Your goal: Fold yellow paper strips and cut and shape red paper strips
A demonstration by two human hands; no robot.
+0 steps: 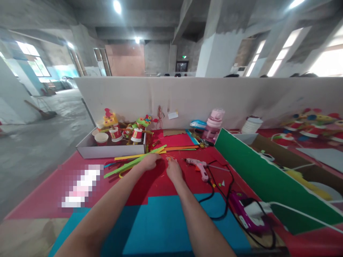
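Observation:
My left hand is low over the table, beside the right ends of a bundle of coloured paper strips, mostly green and yellow. Its index finger stretches to the right and I see nothing held in it. Close by on the right, my right hand has its fingers closed together at a small orange piece, partly hidden by the fingers. A pink hot glue gun lies on its side to the right of that hand, its nozzle towards the hand. Orange and green strips lie just beyond both hands.
A white tray at the back left holds paper cups and paper animal figures. On the right stand a green-sided box, a purple power unit and black cables. A pink bottle stands by the white partition. Blue sheet covers the front.

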